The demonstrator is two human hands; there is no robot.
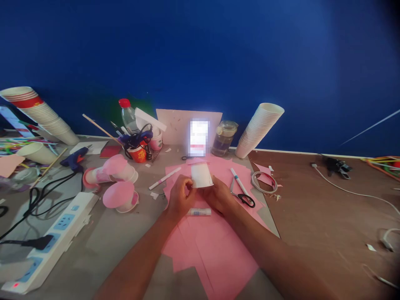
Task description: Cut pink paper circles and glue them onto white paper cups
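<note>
Between my two hands is a white paper cup (201, 175), held above a spread of pink paper sheets (215, 250). My left hand (181, 193) grips its left side, fingers curled in. From the right and below, my right hand (220, 193) has its fingers against the cup; some of them are hidden. A glue stick (200, 212) lies on the pink paper just below the hands. Black-handled scissors (245, 200) and a blue-banded marker (240, 182) rest to the right. Another marker (164, 178), with a pink band, lies to the left.
At left are pink-topped cup pieces (118, 195), a power strip (56, 241) and a blue glue gun (75, 159). Stacks of paper cups (259, 129) lean on the blue wall. A lit phone (199, 137), a lidded jar (224, 139) and tape rolls (264, 182) stand or lie around.
</note>
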